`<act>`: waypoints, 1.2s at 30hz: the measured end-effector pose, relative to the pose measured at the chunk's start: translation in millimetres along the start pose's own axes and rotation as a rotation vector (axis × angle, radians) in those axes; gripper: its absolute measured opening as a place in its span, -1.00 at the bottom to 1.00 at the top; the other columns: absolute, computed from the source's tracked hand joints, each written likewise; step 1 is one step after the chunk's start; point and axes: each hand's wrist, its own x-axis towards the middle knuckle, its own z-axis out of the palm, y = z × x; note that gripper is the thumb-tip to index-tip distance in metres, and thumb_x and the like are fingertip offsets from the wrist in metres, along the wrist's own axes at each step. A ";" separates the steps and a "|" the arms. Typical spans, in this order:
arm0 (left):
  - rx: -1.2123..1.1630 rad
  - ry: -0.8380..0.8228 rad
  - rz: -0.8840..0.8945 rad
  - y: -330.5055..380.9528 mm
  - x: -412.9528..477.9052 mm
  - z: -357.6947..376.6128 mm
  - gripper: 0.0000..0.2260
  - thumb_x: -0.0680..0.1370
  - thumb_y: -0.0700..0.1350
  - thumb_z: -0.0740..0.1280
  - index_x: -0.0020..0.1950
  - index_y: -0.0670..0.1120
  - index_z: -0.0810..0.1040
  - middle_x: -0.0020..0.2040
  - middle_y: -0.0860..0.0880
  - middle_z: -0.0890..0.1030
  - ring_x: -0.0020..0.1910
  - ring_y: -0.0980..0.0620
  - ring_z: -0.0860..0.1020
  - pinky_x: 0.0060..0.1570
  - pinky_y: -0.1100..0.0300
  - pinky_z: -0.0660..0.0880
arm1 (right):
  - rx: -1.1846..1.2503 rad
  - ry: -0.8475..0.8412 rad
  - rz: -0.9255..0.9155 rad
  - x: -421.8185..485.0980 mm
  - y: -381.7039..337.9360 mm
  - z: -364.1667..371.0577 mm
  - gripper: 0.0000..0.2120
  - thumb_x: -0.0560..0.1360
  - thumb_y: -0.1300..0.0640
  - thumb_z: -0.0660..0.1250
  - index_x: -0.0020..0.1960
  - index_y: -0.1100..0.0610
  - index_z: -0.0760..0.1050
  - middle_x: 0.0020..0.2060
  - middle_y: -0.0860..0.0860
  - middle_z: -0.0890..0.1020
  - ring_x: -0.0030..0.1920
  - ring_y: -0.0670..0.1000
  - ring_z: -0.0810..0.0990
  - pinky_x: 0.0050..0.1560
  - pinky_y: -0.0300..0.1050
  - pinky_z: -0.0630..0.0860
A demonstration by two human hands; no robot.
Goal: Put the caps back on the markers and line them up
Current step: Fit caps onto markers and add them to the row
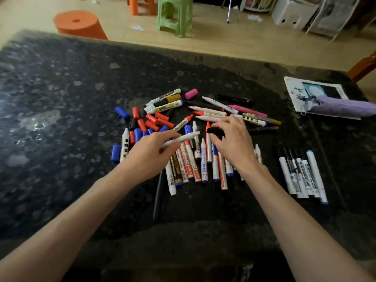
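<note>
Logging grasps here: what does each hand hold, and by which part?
The left hand grips a white marker by its rear barrel, tip free. The right hand pinches a black cap across its body.

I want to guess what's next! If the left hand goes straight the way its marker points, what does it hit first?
Most likely the black cap pinched by the right hand: the white marker in the left hand aims its tip right at it. Depth is hard to judge, though.

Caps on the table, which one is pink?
The pink cap, lying by itself just right of the gold-ended marker. It is the only pink one; the other loose caps are red, blue or black.
</note>
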 end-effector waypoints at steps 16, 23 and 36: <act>-0.063 0.008 0.084 3.2 11.9 -1.1 -0.74 0.63 0.04 0.34 0.32 0.13 0.62 -0.07 0.13 0.69 -0.12 0.12 0.64 -0.03 -0.05 0.60 | 0.500 0.047 -0.102 -52.4 10.9 -43.7 -0.77 0.60 0.11 0.45 0.25 -0.02 0.62 0.05 -0.23 0.63 0.08 -0.20 0.62 0.14 -0.19 0.59; -0.081 -0.035 0.121 14.0 18.9 14.4 -0.74 0.63 0.00 0.35 0.32 0.13 0.63 -0.10 0.17 0.68 -0.15 0.08 0.64 -0.06 0.04 0.61 | 0.352 0.071 -0.151 -64.3 16.2 -46.3 -0.71 0.62 0.11 0.42 0.33 0.03 0.61 0.15 -0.11 0.66 0.09 -0.23 0.59 0.13 -0.34 0.52; -0.037 -0.051 0.185 34.5 28.9 34.1 -0.75 0.65 -0.01 0.33 0.31 0.12 0.63 -0.25 0.22 0.58 -0.28 0.29 0.54 -0.32 0.29 0.38 | 0.416 0.136 -0.175 -68.6 26.6 -57.3 -0.76 0.60 0.17 0.44 0.26 0.08 0.64 0.11 -0.11 0.67 0.15 -0.21 0.61 0.19 -0.35 0.50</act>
